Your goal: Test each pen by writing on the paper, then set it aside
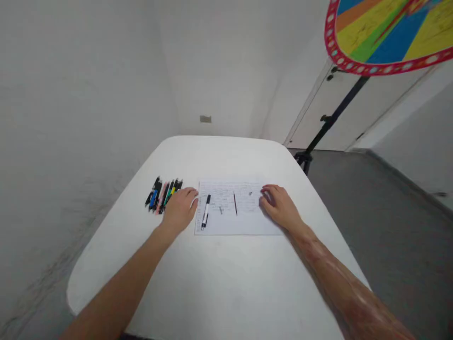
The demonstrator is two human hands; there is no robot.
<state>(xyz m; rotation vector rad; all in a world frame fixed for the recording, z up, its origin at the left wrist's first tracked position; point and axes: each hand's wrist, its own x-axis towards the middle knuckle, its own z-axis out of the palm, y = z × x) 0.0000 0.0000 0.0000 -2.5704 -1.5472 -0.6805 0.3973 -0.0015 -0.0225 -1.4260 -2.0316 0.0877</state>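
Note:
My left hand (pixel 180 208) rests at the left edge of a sheet of paper (pixel 244 227) covered with lines of writing. Its thumb and fingers are apart, with nothing visible between them. At the sheet's right side lies my right hand (pixel 281 207), its thumb and index finger also apart and holding nothing that I can see. A black-and-white marker-like pen (pixel 205 212) lies on the paper close to my left fingers. Near the middle is a thin dark stick (pixel 235 204). Two tiny pieces, one grey (pixel 221 210) and one dark (pixel 250 193), are too small to name.
A row of several pens and markers (pixel 163 196) lies left of my left hand, some of it behind the hand. The white table (pixel 226 283) has rounded corners. Beyond its right side stands a colourful wheel (pixel 385 35) on a black stand (pixel 334 115), near a door (pixel 318 108).

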